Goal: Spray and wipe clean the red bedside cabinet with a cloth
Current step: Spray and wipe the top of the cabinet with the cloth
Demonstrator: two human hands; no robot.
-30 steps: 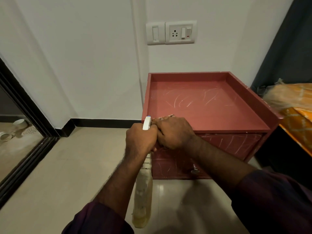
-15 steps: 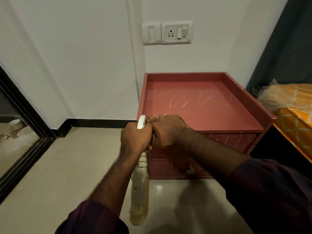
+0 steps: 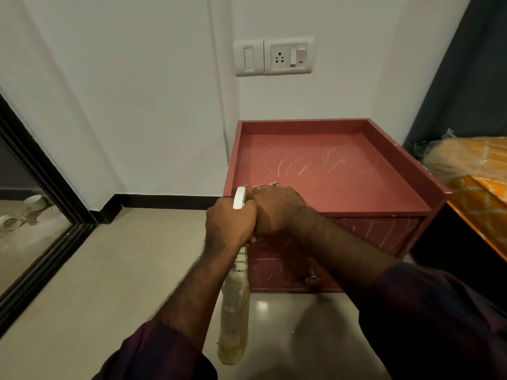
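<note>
While the left hand [image 3: 230, 229] is gripping a spray bottle [image 3: 234, 311], the right hand [image 3: 277, 211] is curling around its nozzle [image 3: 239, 198]. Both are hovering at the front-left corner of the red bedside cabinet [image 3: 337, 185].

A bedroom in a home is shown. A red bedside cabinet [image 3: 329, 171] is set against a white wall [image 3: 137, 91], just beside a bed [image 3: 491, 204] covered in an orange sheet. A dark curtain [image 3: 472, 78] is hung behind it. A switch and plug socket [image 3: 288, 56] are fixed to the wall.
</note>
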